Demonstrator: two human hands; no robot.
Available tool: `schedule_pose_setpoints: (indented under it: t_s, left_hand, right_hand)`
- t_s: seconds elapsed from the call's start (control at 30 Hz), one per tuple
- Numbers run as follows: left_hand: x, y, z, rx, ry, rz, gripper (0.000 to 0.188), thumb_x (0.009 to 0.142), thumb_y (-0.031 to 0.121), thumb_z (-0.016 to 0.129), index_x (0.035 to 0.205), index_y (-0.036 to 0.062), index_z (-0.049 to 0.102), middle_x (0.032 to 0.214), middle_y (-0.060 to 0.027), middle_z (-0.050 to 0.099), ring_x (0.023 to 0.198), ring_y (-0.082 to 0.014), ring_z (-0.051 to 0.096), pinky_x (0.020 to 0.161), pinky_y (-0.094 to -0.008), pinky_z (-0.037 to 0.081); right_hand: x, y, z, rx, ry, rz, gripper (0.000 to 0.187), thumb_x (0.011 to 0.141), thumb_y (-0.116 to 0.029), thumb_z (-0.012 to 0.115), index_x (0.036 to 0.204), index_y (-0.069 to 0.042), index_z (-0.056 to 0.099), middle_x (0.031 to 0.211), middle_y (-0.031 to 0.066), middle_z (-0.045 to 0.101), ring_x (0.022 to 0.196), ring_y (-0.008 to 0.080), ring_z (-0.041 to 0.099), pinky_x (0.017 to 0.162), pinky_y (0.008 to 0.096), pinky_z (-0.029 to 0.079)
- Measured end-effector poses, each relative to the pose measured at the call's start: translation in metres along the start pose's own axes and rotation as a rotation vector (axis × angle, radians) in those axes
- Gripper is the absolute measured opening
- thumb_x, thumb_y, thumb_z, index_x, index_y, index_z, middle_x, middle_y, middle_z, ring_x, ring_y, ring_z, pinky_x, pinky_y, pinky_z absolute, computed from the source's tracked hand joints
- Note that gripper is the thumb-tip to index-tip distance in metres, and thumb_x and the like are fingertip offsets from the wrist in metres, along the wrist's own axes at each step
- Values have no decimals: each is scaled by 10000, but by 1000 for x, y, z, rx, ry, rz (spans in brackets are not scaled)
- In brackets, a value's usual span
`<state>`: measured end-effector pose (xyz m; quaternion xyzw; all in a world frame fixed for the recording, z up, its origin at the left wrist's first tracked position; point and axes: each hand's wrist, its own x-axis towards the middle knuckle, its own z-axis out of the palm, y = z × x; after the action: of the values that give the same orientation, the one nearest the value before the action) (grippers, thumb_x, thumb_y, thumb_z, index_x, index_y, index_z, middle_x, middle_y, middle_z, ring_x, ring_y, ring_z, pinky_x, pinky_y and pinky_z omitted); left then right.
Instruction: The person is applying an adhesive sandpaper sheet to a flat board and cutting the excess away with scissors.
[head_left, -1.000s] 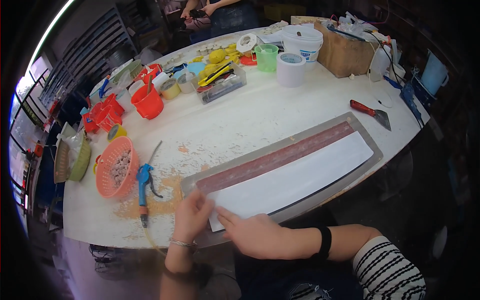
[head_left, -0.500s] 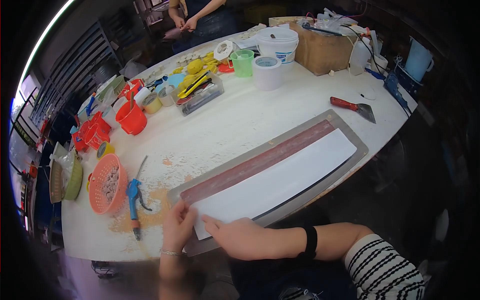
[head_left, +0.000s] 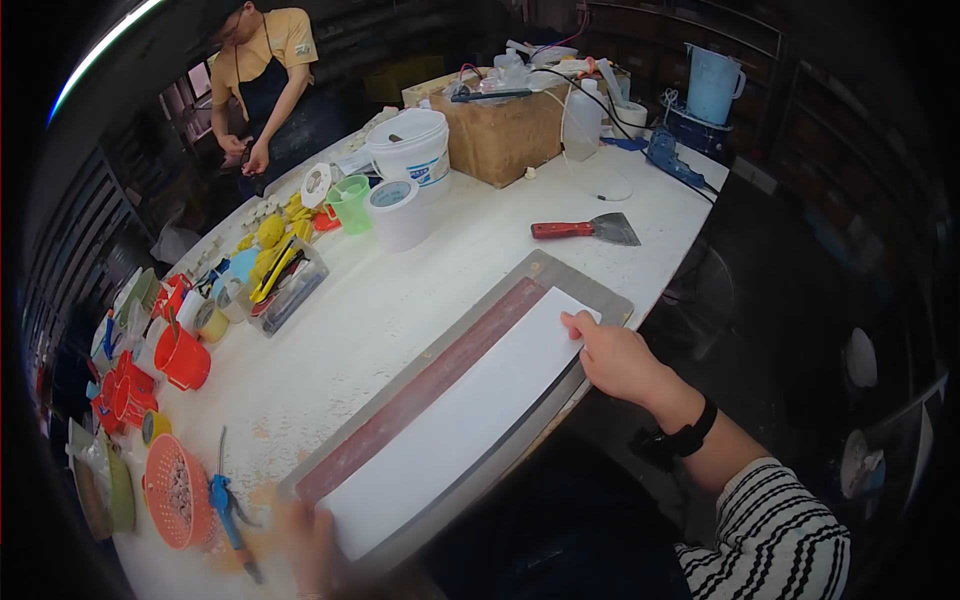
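Observation:
A long white sheet [head_left: 460, 420], paper-like, lies slantwise along a dark red strip [head_left: 430, 370] on a flat grey board [head_left: 565, 270]. My right hand [head_left: 625, 360] is at the far right end of the sheet. Its thumb and fingers are pinched on the sheet's corner. Smeared by motion, my left hand [head_left: 305, 540] is by the near left end of the sheet; its fingers do not show clearly. Beyond the board's far end rests a scraper [head_left: 590, 229] with a red handle and a metal blade.
A blue air blow gun [head_left: 228, 510] and a pink colander [head_left: 180, 490] of small pieces lie at left. Red cups [head_left: 182, 358], a tool tray [head_left: 290, 290], a tape roll [head_left: 395, 215], a white bucket [head_left: 410, 150] and a cardboard box [head_left: 505, 130] stand farther back. Another person [head_left: 265, 90] works at the far side.
My right hand has moved from the sheet's near left end to its far right end and pinches the corner. My left hand stays near the left end, now blurred. The view has shifted right.

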<state>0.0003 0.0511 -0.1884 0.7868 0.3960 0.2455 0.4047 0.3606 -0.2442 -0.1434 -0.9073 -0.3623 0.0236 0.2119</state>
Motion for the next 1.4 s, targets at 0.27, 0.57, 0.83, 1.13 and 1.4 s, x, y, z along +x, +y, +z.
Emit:
schedule_pose_setpoints:
  t_s: [0.27, 0.57, 0.83, 1.13, 1.4]
  left_hand:
    - [-4, 35, 0, 303, -52, 221, 283, 907, 234, 588, 787, -9, 508, 674, -82, 498, 627, -162, 442, 578, -311, 384]
    - [-4, 25, -11, 485, -119, 58, 318, 924, 288, 581, 759, 21, 527, 628, -62, 546, 573, -157, 492, 536, -309, 424]
    - [-3, 91, -11, 592, -67, 138, 338, 911, 334, 582, 941, 1, 634, 738, -99, 635, 697, -200, 568, 653, -332, 473]
    - [49, 147, -33, -70, 93, 106, 152, 941, 139, 532, 834, 38, 569, 819, -51, 619, 731, -120, 588, 689, -264, 486]
    - [75, 229, -37, -1013, -142, -49, 274, 972, 252, 510, 1011, -3, 602, 868, -120, 694, 557, -119, 641, 601, -263, 562]
  right_hand:
    - [-59, -139, 60, 200, -176, -604, 240, 809, -61, 503, 1016, 43, 439, 1193, 394, 492, 719, 393, 677, 608, 457, 561]
    - [-20, -81, 34, 260, -274, -404, 240, 775, -45, 547, 989, 18, 459, 801, 245, 647, 759, 423, 664, 641, 488, 532]
    - [6, 23, -8, 20, -7, -53, 221, 765, 1, 553, 981, -15, 513, 1056, 176, 627, 872, 378, 649, 723, 473, 515]
    - [11, 37, -14, 85, 0, -143, 205, 817, -15, 479, 1005, -33, 558, 1123, 130, 606, 942, 343, 623, 763, 456, 498]
    - [13, 47, -23, 183, 45, -290, 230, 853, -224, 613, 982, -40, 564, 949, 139, 636, 904, 354, 622, 736, 445, 484]
